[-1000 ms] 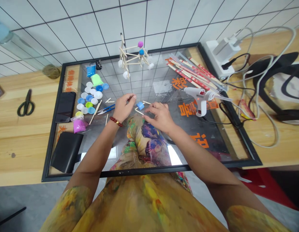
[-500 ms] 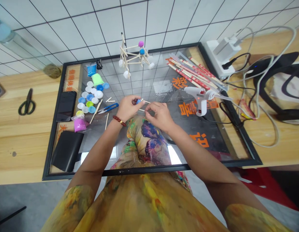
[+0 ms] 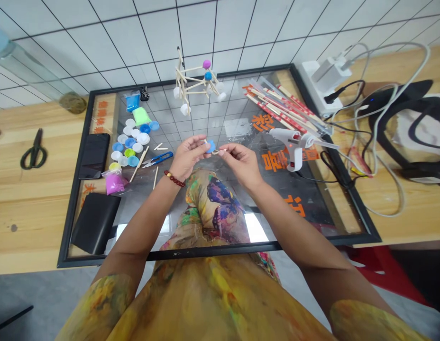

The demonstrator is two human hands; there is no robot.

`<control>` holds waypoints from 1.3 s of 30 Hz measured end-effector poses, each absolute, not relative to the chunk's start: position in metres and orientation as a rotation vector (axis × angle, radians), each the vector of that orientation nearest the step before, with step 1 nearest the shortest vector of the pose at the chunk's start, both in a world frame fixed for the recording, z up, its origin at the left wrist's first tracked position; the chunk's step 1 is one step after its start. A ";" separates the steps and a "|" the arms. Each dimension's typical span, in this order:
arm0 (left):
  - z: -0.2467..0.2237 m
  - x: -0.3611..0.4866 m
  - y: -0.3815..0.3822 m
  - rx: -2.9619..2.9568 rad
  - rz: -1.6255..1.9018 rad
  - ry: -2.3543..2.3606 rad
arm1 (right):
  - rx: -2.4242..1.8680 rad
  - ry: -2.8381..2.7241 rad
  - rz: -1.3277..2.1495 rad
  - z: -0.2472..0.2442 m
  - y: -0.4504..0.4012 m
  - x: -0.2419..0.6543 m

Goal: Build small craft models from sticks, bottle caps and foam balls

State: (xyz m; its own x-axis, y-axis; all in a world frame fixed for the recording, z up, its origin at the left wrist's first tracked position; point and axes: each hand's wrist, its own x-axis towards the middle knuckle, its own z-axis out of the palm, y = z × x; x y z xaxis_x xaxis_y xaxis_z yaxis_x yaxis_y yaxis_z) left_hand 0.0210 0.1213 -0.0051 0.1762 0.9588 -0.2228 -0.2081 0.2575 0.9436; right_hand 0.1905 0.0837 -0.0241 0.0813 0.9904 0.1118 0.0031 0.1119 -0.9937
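Note:
My left hand (image 3: 190, 155), with a beaded bracelet on the wrist, pinches a small blue lump (image 3: 210, 146) that looks like modelling clay. Short pale wooden sticks (image 3: 215, 152) project from the lump. From the other side, my right hand (image 3: 240, 162) grips the end of a stick between thumb and fingertips. Both hands are over the glass-topped board (image 3: 227, 244). Behind them stands a framework of wooden sticks (image 3: 195, 92) with white, blue and pink balls at its joints.
Left of my hands lie blue-handled snips (image 3: 159, 159), loose sticks, several round caps (image 3: 143, 138), clay packets (image 3: 115, 182) and a phone (image 3: 95, 156). On the right are a glue gun (image 3: 293, 144), packaged sticks (image 3: 282, 108) and a power strip (image 3: 316, 90) with cables. Scissors (image 3: 34, 150) lie far left.
The blue lump has turned more into view between my left fingers. My right hand has shifted slightly right, its fingers now pinching the stick's end. The view has shifted a little.

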 end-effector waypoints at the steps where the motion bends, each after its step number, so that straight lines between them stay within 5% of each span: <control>1: -0.006 0.021 0.121 0.933 1.016 1.034 | -1.155 -1.200 1.071 -0.025 0.084 0.191; 39: -0.011 0.020 0.116 0.871 1.013 0.955 | -1.180 -1.280 0.976 -0.033 0.086 0.198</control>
State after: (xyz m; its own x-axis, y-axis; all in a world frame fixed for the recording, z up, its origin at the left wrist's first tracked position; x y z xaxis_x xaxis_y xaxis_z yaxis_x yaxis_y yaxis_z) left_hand 0.0203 0.1161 -0.0106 0.2298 0.9458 -0.2296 -0.2845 0.2909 0.9135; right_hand 0.1976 0.0862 -0.0326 0.0808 0.9810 0.1762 0.0900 0.1689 -0.9815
